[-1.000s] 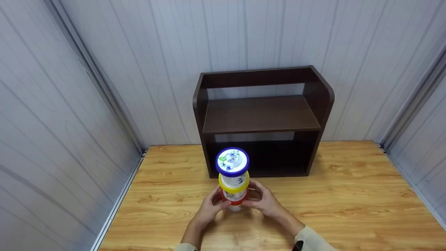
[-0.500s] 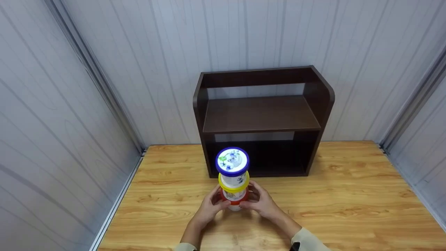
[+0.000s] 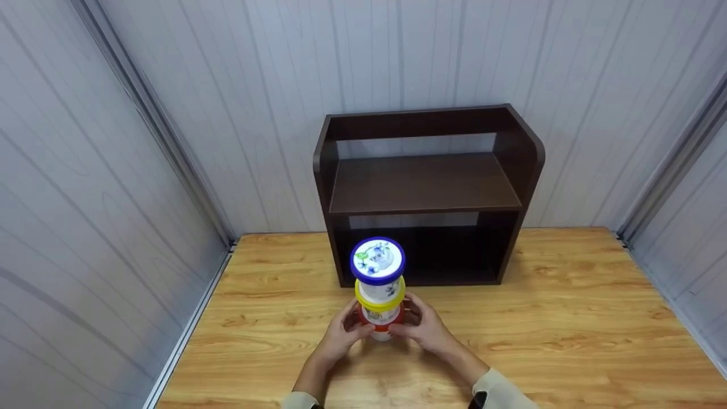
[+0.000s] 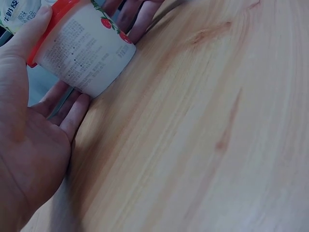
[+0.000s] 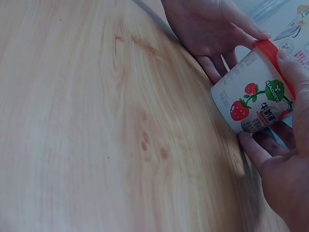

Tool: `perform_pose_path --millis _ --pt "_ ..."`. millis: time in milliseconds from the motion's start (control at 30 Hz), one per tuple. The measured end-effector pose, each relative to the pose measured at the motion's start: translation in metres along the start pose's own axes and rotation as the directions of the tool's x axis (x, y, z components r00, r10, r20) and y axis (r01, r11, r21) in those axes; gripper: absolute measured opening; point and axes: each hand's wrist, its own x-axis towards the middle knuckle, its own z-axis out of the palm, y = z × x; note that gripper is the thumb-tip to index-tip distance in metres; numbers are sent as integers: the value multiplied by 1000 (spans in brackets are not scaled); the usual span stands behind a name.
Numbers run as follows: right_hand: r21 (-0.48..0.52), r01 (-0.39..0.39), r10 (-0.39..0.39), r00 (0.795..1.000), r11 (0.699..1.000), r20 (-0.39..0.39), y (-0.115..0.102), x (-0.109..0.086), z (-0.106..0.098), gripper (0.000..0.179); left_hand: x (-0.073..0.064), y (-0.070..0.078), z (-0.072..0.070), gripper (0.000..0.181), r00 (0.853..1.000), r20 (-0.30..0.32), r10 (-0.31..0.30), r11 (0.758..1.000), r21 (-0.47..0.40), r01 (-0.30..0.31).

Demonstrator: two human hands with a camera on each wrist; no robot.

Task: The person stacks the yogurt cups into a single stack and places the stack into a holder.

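Three white tubs stand in an upright stack on the table in the head view. On top is the blue-lidded tub (image 3: pixel 377 260), then the yellow-lidded tub (image 3: pixel 380 305), with the red-lidded tub (image 5: pixel 256 92) at the bottom, printed with strawberries. My left hand (image 3: pixel 338 339) holds the bottom tub from the left, thumb at its red lid and fingers round its side. From the right, my right hand (image 3: pixel 430 330) grips that same tub in a matching way. Both wrist views show the bottom tub's base at the tabletop.
Behind the stack stands a dark brown two-tier shelf (image 3: pixel 426 182), close to the tubs. The wood-grain table (image 3: pixel 579 318) stretches to both sides, with pale panelled walls (image 3: pixel 272 113) at the back and sides.
My right thumb has shifted slightly left along the bottom tub, and the right sleeve has moved a little left. The stack stays upright in both hands. The head view has tilted very slightly.
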Motion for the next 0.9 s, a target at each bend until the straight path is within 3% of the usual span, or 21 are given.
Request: perform_pose_path --millis 600,900 --pt "-7 -8 8 1000 1000 -4 -1 -1 0 78 0 5 -1 85 1000 -12 -3 1000 4 3" --pt "-14 -22 22 1000 1000 -4 -1 -1 0 77 2 7 -5 90 1000 20 -9 1000 -22 10"
